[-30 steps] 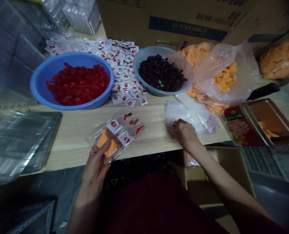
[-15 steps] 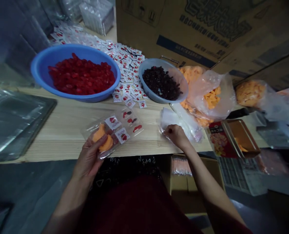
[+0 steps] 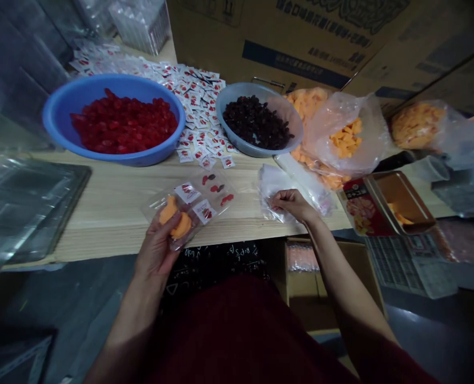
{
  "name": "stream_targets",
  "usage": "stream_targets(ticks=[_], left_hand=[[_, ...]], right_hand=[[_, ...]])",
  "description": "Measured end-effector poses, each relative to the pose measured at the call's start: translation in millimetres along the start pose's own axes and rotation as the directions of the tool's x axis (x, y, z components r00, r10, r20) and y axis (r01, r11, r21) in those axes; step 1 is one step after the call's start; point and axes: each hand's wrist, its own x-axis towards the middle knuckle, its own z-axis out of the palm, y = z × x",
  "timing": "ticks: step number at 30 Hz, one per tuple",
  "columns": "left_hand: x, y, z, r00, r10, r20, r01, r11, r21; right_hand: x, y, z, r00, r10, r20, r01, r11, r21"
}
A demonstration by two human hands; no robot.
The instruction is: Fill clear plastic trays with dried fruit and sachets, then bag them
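My left hand (image 3: 159, 242) grips a clear plastic tray (image 3: 216, 178) by its near left end, tilted just over the table's front edge. In its compartments lie orange pieces (image 3: 181, 226), two white printed sachets (image 3: 203, 211), and small red and dark dried fruits (image 3: 227, 199). On the right, my right hand (image 3: 292, 204) is closed, fingertips pinched at a pile of clear plastic bags (image 3: 274, 178). Whether a bag is caught between those fingertips is too small to make out.
Behind stand a blue basin (image 3: 53, 120) of red fruit, scattered sachets (image 3: 197, 101) and a bowl (image 3: 296, 120) of dark fruit. Bags of orange pieces (image 3: 345, 140) and an open tin (image 3: 412, 202) are on the right. Clear lids (image 3: 29, 202) lie left; cardboard boxes (image 3: 300, 32) rise behind.
The view has shifted slightly. My right hand stays pinched at the plastic bags, its wrist a little changed in angle. My left hand still holds the filled tray.
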Motion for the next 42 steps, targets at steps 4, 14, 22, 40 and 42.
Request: stream_targets(ticks=[4,14,22,40,42], left_hand=[[-5.6,-20.2,29.8,0.996,-0.047,0.076,0.049,0.998,-0.026],[-9.8,-69.3,57.9,0.994,-0.104,0.046,0.097,0.988,0.118],[-16.1,-74.2,58.7,0.998,-0.047,-0.035,0.052,0.987,0.154],[-27.6,-74.0,57.6,0.984,-0.099,0.147,0.052,0.954,0.295],[-24.5,-73.8,56.7,0.982,-0.102,0.160,0.047,0.947,0.318]], right_hand=[[-3.9,9.2,5.3,0.998,-0.040,-0.047,0.042,0.997,0.057],[-12.9,24.0,12.5,0.975,-0.103,-0.195,0.143,0.969,0.204],[-24.5,16.8,23.0,0.915,-0.126,-0.384,0.192,0.971,0.139],[-17.5,7.2,47.1,0.738,-0.311,-0.599,0.314,0.944,-0.103],[-20.5,3.6,48.9,0.715,-0.340,-0.611,0.339,0.933,-0.123]])
